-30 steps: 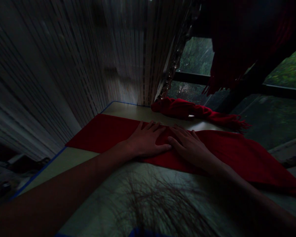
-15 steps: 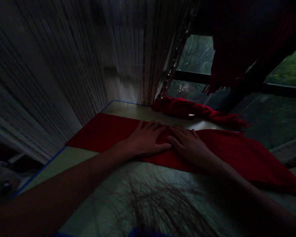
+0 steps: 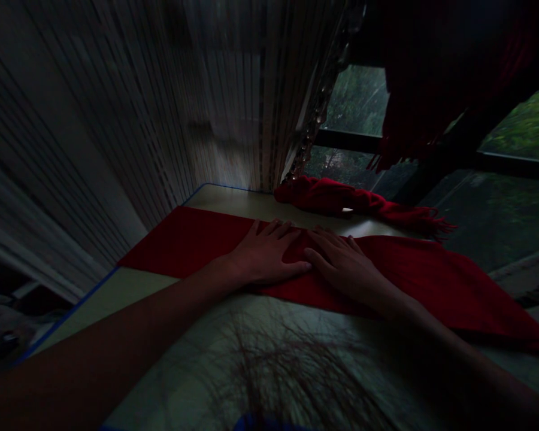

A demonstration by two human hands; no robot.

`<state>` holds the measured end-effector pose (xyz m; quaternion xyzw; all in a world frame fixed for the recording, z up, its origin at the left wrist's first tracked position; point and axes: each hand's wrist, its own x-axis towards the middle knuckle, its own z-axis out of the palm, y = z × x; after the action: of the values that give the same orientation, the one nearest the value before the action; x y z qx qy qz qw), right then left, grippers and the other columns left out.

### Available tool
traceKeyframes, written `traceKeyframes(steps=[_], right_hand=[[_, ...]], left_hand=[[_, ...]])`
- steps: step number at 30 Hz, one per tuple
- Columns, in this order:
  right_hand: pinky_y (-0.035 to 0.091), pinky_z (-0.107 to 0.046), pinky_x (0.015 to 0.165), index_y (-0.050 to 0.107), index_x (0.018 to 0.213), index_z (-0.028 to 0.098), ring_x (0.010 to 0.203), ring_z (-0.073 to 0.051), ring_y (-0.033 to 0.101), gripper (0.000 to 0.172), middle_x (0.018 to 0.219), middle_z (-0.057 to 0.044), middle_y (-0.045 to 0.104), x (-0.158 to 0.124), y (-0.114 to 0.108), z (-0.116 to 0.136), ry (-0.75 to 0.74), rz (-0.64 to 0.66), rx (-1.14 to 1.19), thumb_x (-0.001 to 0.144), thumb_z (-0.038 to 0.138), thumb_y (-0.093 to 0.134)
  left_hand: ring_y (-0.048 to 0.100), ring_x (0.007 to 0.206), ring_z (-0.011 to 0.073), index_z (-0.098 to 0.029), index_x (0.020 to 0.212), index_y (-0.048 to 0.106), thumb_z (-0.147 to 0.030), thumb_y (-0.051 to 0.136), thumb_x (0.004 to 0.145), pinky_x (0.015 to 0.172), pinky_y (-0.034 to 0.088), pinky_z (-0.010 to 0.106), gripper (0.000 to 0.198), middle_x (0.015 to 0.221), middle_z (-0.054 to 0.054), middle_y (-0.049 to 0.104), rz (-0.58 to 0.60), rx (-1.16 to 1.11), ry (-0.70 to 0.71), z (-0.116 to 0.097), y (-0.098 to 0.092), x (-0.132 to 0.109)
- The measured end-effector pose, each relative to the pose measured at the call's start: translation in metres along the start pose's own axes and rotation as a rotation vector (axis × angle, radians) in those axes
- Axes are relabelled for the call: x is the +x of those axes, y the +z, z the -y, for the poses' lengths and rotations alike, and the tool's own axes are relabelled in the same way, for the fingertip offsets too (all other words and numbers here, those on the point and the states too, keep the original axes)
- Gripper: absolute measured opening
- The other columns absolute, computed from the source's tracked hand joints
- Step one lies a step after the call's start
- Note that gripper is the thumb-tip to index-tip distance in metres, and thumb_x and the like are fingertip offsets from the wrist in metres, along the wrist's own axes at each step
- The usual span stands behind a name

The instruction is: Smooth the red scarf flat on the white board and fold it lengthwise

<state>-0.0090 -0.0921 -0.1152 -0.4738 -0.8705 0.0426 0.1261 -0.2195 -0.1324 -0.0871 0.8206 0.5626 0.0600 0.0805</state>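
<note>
A long red scarf (image 3: 197, 236) is laid flat across the pale table (image 3: 224, 335), running from its left edge toward the right side of the view. My left hand (image 3: 267, 254) rests palm down on the middle of the cloth, fingers spread. Close beside it, my right hand (image 3: 345, 263) also lies flat on the scarf, its fingers apart. The two thumbs nearly meet; whether they touch I cannot tell. To the right of my right hand the cloth (image 3: 431, 275) looks slightly rippled.
A second red scarf (image 3: 363, 203), bunched and fringed, lies along the table's far edge. Above it, fringed red cloth (image 3: 413, 114) hangs before the window (image 3: 357, 99). A string curtain (image 3: 161, 120) borders the far left. Loose hair (image 3: 291, 365) crosses the lower view.
</note>
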Motion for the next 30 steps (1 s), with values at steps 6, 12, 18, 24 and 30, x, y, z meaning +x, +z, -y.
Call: traceKeyframes(steps=[6, 12, 18, 24, 30], right_hand=[[0.022, -0.063, 0.127, 0.044, 0.159, 0.026, 0.158, -0.030, 0.032, 0.064, 0.167, -0.009, 0.044, -0.0001, 0.0002, -0.0004, 0.005, 0.008, -0.013, 0.105, 0.058, 0.031], [0.023, -0.064, 0.127, 0.043, 0.159, 0.026, 0.158, -0.030, 0.032, 0.064, 0.168, -0.008, 0.042, 0.0004, -0.0002, -0.0002, 0.000, 0.015, -0.019, 0.105, 0.058, 0.031], [0.024, -0.064, 0.127, 0.044, 0.159, 0.025, 0.158, -0.030, 0.032, 0.064, 0.167, -0.009, 0.043, 0.0008, 0.0008, -0.0010, -0.005, 0.009, -0.027, 0.105, 0.058, 0.031], [0.023, -0.065, 0.127, 0.043, 0.159, 0.027, 0.158, -0.031, 0.032, 0.064, 0.168, -0.009, 0.042, 0.0002, 0.0009, -0.0004, 0.006, 0.011, -0.015, 0.105, 0.059, 0.031], [0.023, -0.064, 0.127, 0.044, 0.159, 0.027, 0.157, -0.029, 0.033, 0.063, 0.167, -0.008, 0.043, -0.0003, -0.0005, 0.0003, 0.001, -0.001, 0.002, 0.105, 0.058, 0.031]], left_hand=[[0.016, 0.162, 0.0312, -0.024, 0.167, 0.024, -0.083, 0.032, 0.096, 0.129, 0.010, 0.061, 0.093, 0.174, 0.009, 0.020, -0.007, 0.010, 0.005, 0.0012, 0.0018, 0.0011], [0.016, 0.162, 0.0314, -0.024, 0.167, 0.024, -0.083, 0.032, 0.095, 0.129, 0.011, 0.060, 0.093, 0.174, 0.008, 0.020, -0.008, 0.010, 0.005, 0.0016, 0.0024, 0.0019], [0.016, 0.162, 0.0312, -0.024, 0.167, 0.024, -0.083, 0.032, 0.096, 0.129, 0.010, 0.061, 0.093, 0.174, 0.008, 0.020, -0.012, 0.007, 0.008, 0.0005, 0.0021, 0.0005], [0.016, 0.161, 0.0320, -0.023, 0.167, 0.024, -0.082, 0.033, 0.096, 0.129, 0.011, 0.061, 0.093, 0.174, 0.008, 0.021, -0.005, 0.008, 0.000, 0.0005, 0.0017, 0.0012], [0.015, 0.162, 0.0313, -0.023, 0.167, 0.023, -0.083, 0.033, 0.096, 0.129, 0.010, 0.061, 0.094, 0.175, 0.008, 0.019, 0.002, 0.006, -0.001, 0.0007, 0.0013, 0.0008]])
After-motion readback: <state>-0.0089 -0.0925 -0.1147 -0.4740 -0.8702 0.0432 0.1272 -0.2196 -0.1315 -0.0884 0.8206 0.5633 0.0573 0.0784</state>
